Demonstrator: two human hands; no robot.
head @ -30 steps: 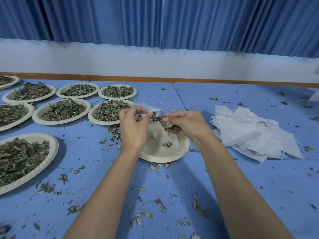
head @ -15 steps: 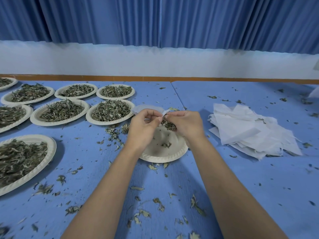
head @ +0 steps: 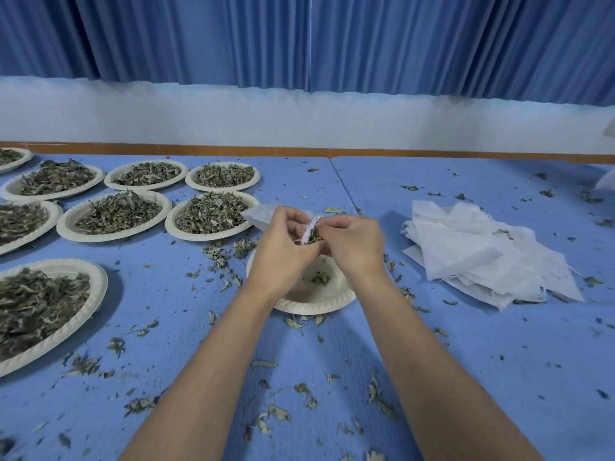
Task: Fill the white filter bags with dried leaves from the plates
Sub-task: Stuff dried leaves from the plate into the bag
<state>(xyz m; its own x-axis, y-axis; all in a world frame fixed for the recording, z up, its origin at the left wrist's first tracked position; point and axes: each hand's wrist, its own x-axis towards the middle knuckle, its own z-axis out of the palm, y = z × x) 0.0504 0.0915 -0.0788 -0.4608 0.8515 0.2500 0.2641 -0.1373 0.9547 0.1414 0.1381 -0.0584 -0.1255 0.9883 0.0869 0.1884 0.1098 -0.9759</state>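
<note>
Over a nearly bare paper plate (head: 312, 302) my left hand (head: 283, 251) grips a white filter bag (head: 258, 216), its mouth bunched between my two hands. My right hand (head: 352, 244) pinches a tuft of dried leaves (head: 312, 236) right at the bag's mouth. Most of the bag is hidden behind my left fingers; one corner sticks out to the left. A few leaf bits lie in the plate under my hands.
Several paper plates heaped with dried leaves (head: 209, 214) stand in rows on the left of the blue table (head: 466, 361). A pile of flat white filter bags (head: 482, 254) lies to the right. Loose leaf scraps are scattered over the table.
My hands have come together from slightly apart. The right hand's leaves have moved up to the bag's mouth, and the bag has bunched up between my fingers.
</note>
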